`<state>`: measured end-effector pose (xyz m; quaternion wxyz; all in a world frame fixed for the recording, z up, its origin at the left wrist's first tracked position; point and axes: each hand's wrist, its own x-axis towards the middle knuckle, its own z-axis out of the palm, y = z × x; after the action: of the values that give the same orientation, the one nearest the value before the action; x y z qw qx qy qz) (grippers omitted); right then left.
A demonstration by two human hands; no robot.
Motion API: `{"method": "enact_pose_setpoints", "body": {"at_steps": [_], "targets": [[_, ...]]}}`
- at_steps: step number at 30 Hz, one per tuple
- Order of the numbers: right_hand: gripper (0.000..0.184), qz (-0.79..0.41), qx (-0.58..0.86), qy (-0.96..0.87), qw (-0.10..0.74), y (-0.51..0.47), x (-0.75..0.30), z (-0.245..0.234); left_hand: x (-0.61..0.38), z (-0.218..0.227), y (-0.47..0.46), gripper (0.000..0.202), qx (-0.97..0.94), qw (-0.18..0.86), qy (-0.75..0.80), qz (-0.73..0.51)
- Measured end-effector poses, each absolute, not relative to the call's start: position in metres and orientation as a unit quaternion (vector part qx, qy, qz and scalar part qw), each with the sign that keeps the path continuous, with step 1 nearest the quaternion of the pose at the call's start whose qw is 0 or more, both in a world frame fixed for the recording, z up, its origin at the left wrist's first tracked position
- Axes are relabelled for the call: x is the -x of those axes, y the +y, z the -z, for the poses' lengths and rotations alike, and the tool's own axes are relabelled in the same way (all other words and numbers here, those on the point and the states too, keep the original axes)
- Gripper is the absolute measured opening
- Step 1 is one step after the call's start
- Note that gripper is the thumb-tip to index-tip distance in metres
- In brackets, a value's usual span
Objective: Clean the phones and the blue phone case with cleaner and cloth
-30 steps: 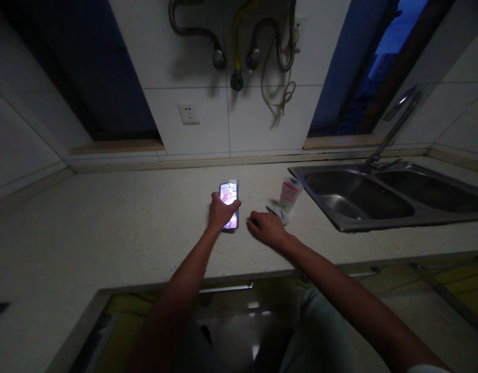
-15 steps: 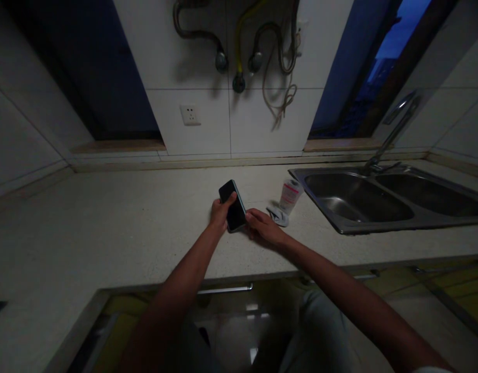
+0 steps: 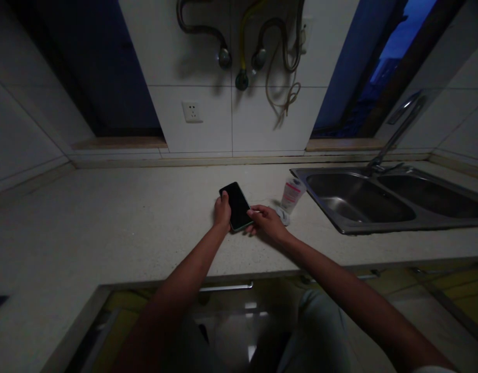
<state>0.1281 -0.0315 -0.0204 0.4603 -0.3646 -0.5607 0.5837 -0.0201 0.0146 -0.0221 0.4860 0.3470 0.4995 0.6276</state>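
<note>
A smartphone [image 3: 237, 206] with a dark screen is held between my two hands above the counter, its screen tilted up toward me. My left hand [image 3: 222, 211] grips its left side, thumb along the edge of the screen. At the lower right corner, my right hand [image 3: 268, 221] pinches the phone between thumb and fingers. Just beyond my right hand stands a clear plastic cup [image 3: 292, 194] with pink print. A flat white and grey item [image 3: 284, 215] lies at the cup's base, partly hidden by my right hand; its kind is unclear.
The pale countertop [image 3: 145, 223] runs along the tiled wall. To the right a double steel sink [image 3: 342, 228] with a tap [image 3: 397, 129] is set into it. A wall socket [image 3: 192, 112], pipes and a looped cord [image 3: 291, 98] are on the wall behind.
The phone has turned so its screen faces me more fully. My left thumb has shifted from across the screen to its left edge; my right hand still holds the lower right corner.
</note>
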Motion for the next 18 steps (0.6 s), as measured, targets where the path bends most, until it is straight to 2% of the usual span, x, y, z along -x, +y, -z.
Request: {"method": "enact_pose_setpoints", "body": {"at_steps": [5, 18], "targets": [[0.049, -0.547, 0.368, -0.598, 0.457, -0.031, -0.129, 0.017, 0.018, 0.016, 0.013, 0.039, -0.323, 0.441, 0.559, -0.623], [0.045, -0.533, 0.339, -0.646, 0.428, -0.034, -0.131, 0.022, 0.022, 0.021, 0.016, 0.043, -0.338, 0.443, 0.548, -0.624]]}}
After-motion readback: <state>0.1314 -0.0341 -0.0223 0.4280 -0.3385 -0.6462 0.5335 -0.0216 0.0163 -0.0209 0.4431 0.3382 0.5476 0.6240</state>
